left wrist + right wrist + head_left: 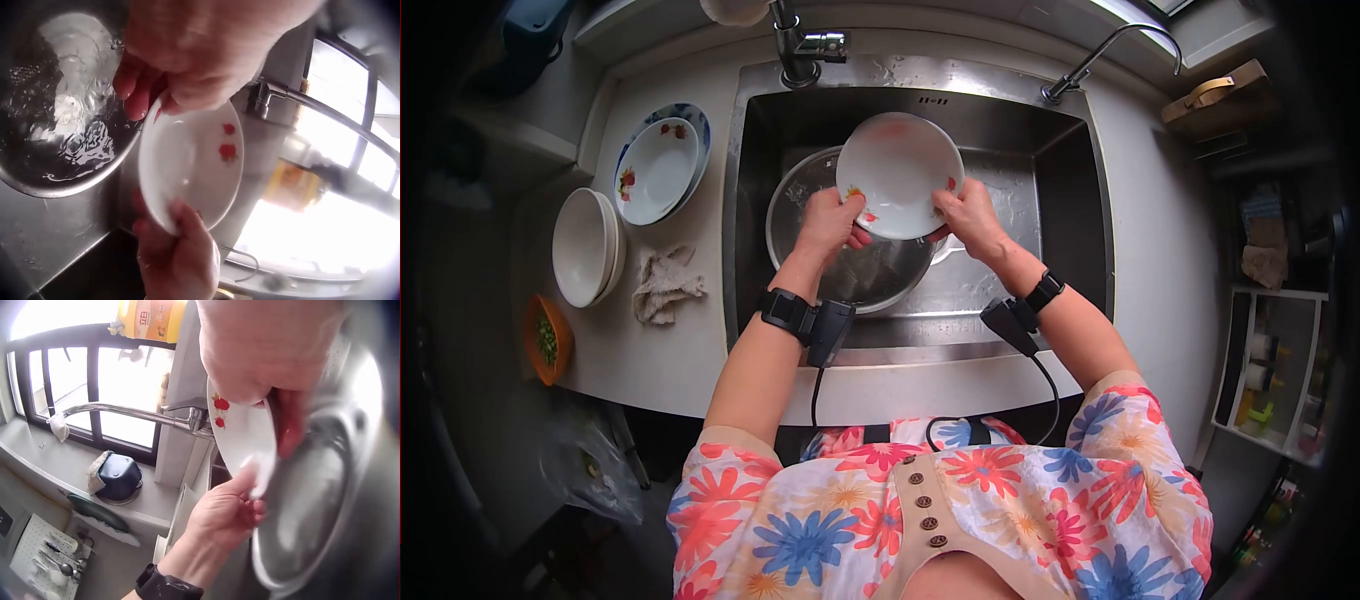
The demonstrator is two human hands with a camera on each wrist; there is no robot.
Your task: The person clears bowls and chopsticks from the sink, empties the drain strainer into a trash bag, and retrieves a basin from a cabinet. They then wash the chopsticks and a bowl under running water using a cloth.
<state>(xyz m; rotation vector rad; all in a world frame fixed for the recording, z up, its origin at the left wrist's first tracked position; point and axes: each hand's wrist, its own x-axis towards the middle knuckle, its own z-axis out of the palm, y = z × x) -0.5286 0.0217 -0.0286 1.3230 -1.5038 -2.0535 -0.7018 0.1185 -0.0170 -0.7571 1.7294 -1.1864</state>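
Note:
A white shallow bowl with red floral prints is held tilted over the sink. My left hand grips its near left rim, the thumb on the inner face and fingers behind. On the near right rim, my right hand pinches it the same way. Beneath the bowl stands a large round metal basin holding water. The right wrist view shows the bowl edge-on between both hands. Part of a small white item shows under the right hand, mostly hidden.
The basin stands in a steel sink with a faucet behind and a thin curved tap at back right. On the left counter are floral dishes, white bowls, a rag and an orange bowl of chopped greens.

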